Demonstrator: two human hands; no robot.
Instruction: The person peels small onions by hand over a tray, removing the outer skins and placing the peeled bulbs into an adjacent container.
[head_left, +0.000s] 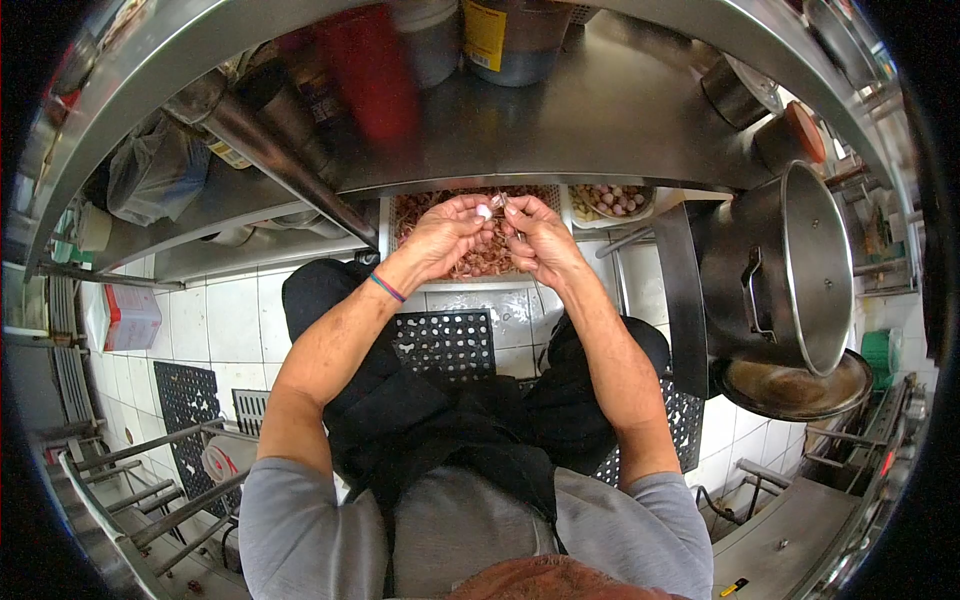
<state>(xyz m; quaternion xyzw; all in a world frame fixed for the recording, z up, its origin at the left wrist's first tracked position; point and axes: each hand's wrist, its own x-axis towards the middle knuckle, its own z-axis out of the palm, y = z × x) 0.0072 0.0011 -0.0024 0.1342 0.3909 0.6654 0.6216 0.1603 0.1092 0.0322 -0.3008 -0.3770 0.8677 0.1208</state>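
Over a rectangular tray full of reddish-brown papery skins, my two hands meet nearly fingertip to fingertip. A small whitish shallot is pinched between the thumb and fingers of my left hand. My right hand is closed, its fingertips at a pale brown papery scrap; what else lies inside its curled fingers is hidden. Just right of the tray, a pale container holds several small purplish bulbs and yellowish ones.
A steel shelf crosses in front, bearing buckets and a red container. At right stands a large steel pot beside a round pan. Black perforated mats lie on white floor tiles. Metal racks stand at left.
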